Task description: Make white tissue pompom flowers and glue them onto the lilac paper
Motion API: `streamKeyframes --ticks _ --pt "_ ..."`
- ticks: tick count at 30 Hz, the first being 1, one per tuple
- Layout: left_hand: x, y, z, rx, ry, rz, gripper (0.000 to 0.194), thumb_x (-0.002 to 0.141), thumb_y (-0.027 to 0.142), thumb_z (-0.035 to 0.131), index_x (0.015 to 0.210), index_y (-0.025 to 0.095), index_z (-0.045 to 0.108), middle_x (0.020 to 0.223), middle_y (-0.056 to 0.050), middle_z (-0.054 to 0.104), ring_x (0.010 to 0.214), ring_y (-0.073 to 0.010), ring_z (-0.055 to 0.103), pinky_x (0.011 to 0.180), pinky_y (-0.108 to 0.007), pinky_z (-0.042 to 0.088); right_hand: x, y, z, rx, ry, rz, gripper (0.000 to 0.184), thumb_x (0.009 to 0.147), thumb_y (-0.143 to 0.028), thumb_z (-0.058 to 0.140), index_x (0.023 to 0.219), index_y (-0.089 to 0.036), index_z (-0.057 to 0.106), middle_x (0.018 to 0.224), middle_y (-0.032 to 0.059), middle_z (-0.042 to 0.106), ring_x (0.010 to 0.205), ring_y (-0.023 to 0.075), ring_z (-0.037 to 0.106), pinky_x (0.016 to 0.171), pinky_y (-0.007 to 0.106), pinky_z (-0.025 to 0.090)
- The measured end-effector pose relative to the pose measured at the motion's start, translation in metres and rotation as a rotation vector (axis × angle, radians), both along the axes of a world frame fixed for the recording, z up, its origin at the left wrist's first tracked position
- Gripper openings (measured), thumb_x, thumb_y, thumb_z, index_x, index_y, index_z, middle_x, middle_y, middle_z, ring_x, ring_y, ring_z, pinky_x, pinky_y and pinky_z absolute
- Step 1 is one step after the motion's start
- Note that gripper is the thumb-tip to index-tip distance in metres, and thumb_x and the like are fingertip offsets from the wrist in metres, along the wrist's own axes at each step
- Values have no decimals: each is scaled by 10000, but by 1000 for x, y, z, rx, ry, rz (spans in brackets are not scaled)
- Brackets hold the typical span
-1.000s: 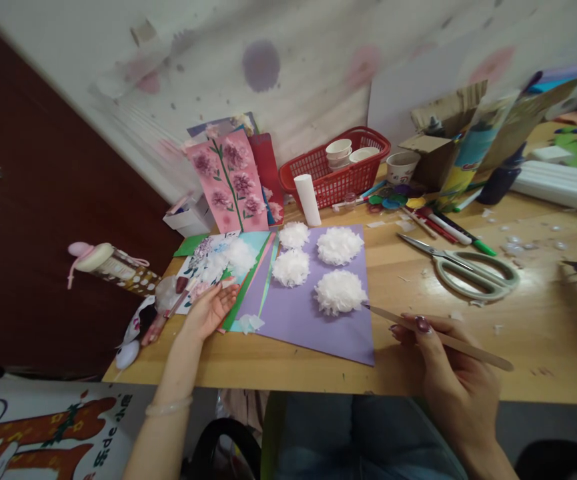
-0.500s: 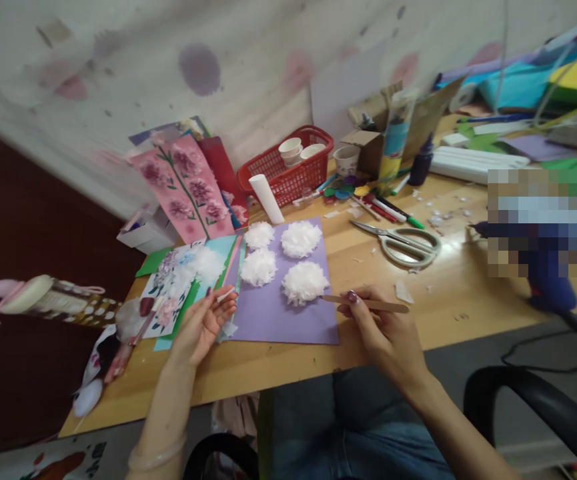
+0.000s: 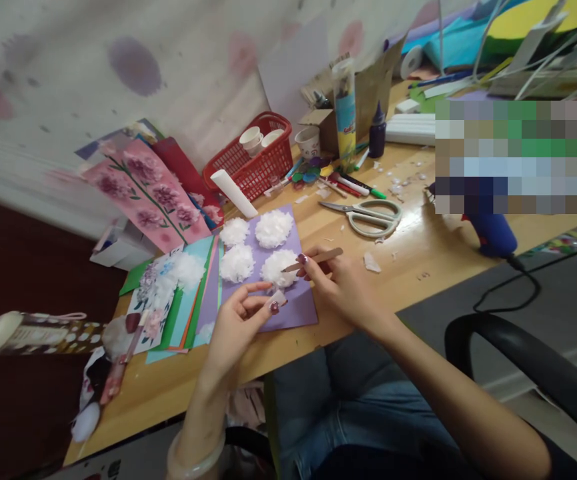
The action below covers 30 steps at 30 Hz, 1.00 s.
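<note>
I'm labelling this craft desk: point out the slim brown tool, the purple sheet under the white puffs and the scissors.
Slim brown tool [image 3: 323,257]: head view, along its shaft.
Purple sheet [image 3: 295,311]: head view, bare lower part.
Scissors [image 3: 353,210]: head view, near the pivot.

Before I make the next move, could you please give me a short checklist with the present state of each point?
1. Right hand gripping the slim brown tool: ok.
2. Small white piece held in the left hand's fingers: ok.
3. Four ruffled white pompoms lying on the purple sheet: ok.
4. Scissors lying on the table, apart from both hands: ok.
5. Tool tip touching the near right pompom: cannot tell; they overlap in this view.
6. Blue glue gun switched off: cannot tell; it is partly pixelated.
</note>
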State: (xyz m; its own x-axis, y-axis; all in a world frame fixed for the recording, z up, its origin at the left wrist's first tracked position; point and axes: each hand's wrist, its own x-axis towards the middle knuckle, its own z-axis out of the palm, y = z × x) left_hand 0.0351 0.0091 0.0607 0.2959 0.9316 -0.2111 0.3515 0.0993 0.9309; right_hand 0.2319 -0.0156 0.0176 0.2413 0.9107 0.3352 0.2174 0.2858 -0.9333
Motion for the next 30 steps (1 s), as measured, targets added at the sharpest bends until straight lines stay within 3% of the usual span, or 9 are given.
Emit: streamKeyframes --ticks 3,6,10,13,17,21,26,28,30 --pt "14 3 -7 93 61 3 277 733 364 771 905 172 670 834 -63 770 791 -189 712 772 -306 555 3 4 2 1 39 11 214 956 -296 474 826 -188 605 754 47 715 683 171 687 629 280 490" --pt "24 7 -14 286 214 -4 145 806 319 688 844 180 703 828 -47 736 741 -165 665 718 -284 518 4 7 3 -5 68 16 226 955 -291 475 804 -189 609 747 44 718 683 170 692 626 277 498" --pt "32 12 -17 599 418 -26 112 850 244 644 803 196 734 768 -13 651 656 -136 567 662 -262 476 6 4 0 0 90 -4 243 955 -299 482 783 -189 615 765 40 718 681 165 692 627 279 507" --pt "35 13 -19 702 470 -13 111 863 234 649 836 200 752 764 -9 617 674 -138 565 679 -259 484 7 -6 0 22 103 -98 236 955 -308 484 793 -192 610 774 35 705 666 159 682 609 276 502" --pt "37 15 -24 776 485 -7 105 872 222 657 865 203 760 767 -6 608 697 -141 576 695 -256 486 7 -21 1 112 -26 -176 202 948 -255 469 789 -203 583 681 11 661 628 149 654 610 273 475" --pt "39 16 -25 790 462 -17 97 873 204 660 873 195 757 771 -6 605 698 -136 577 683 -249 481 0 -22 -3 102 -165 -117 196 965 -237 427 852 -203 584 762 42 680 655 160 656 616 278 473" --pt "32 13 -24 753 472 4 66 854 195 672 916 199 695 758 9 593 674 -136 557 659 -250 471 -8 -15 -9 110 -261 -140 225 994 -233 401 883 -197 594 836 75 696 686 171 653 650 290 475" --pt "25 10 -27 748 480 84 164 826 206 704 983 199 655 801 -1 617 732 -155 589 703 -271 492 -9 -14 -10 116 -298 -155 234 999 -233 396 887 -196 598 842 78 699 687 175 650 660 296 473" --pt "15 9 -33 711 488 135 324 806 225 730 1110 204 619 984 -52 675 926 -207 643 848 -337 517 -10 -13 -10 131 -329 -161 234 1001 -225 397 894 -188 602 827 78 696 685 179 649 662 298 471"
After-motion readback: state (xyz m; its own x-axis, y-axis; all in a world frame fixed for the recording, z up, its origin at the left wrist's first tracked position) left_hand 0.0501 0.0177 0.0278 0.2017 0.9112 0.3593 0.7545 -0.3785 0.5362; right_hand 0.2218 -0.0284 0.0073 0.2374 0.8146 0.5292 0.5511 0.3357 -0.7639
